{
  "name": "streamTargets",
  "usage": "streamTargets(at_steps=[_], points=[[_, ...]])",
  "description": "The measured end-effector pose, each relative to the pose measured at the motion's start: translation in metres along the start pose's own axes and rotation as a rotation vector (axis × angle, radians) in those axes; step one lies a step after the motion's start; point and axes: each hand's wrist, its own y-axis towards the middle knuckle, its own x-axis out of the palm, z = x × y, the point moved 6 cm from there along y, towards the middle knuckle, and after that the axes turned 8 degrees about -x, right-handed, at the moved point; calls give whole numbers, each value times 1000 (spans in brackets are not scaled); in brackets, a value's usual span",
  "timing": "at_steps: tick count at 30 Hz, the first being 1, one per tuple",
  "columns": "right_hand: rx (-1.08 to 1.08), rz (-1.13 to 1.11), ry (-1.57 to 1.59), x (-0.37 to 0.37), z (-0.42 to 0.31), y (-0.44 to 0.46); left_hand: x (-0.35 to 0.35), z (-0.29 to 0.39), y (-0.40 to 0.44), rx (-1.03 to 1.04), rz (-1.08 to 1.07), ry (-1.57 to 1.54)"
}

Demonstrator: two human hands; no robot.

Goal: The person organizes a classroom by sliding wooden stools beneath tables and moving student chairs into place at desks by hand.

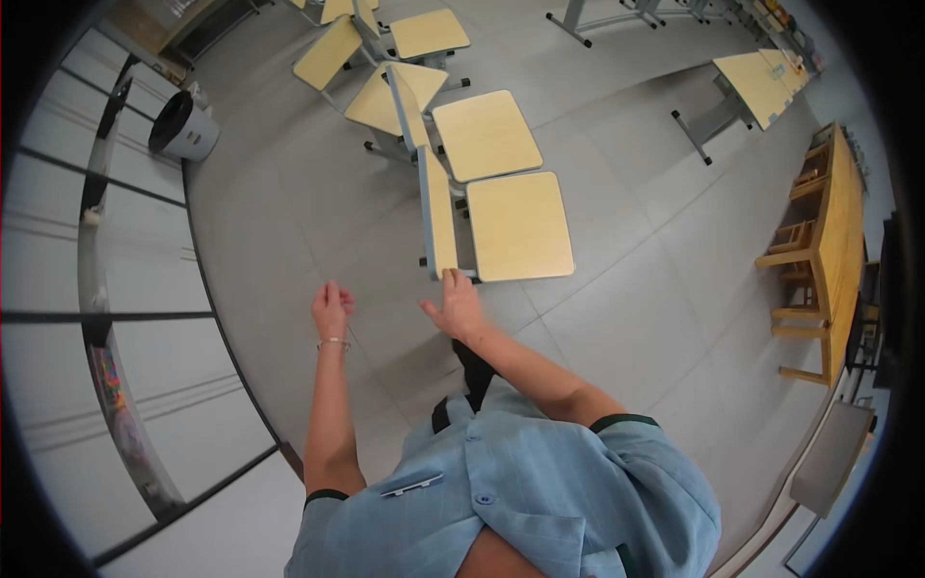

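Note:
My right hand point(457, 308) reaches forward to the near chair, its fingertips touching the near end of the upright backrest point(438, 217). The fingers are stretched out and the thumb stands apart, not wrapped round the chair. Beside that backrest is the chair's pale wood seat point(520, 226), edged in grey. A second chair seat point(488, 135) of the same kind lies just beyond, close against the first. My left hand point(333, 310) hangs in the air to the left, fingers loosely curled with gaps between them and nothing held. A bracelet point(333, 343) circles that wrist.
More chairs point(393, 96) stand farther ahead. A desk point(756, 87) is at the upper right, and a long wooden table point(838, 241) with small wooden chairs runs along the right wall. A waste bin point(188, 133) stands by the white cabinets point(145, 250) on the left.

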Motion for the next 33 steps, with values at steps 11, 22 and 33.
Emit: streamTargets(at_steps=[11,22,33], points=[[541,-160,20,92,85,132,203,121,209,-94,-244,215],[587,41,-23,27,150,128,361,114,332,-317,-528,41],[597,-17,18,-87,311,155,582,170,317,-278,-549,50]])
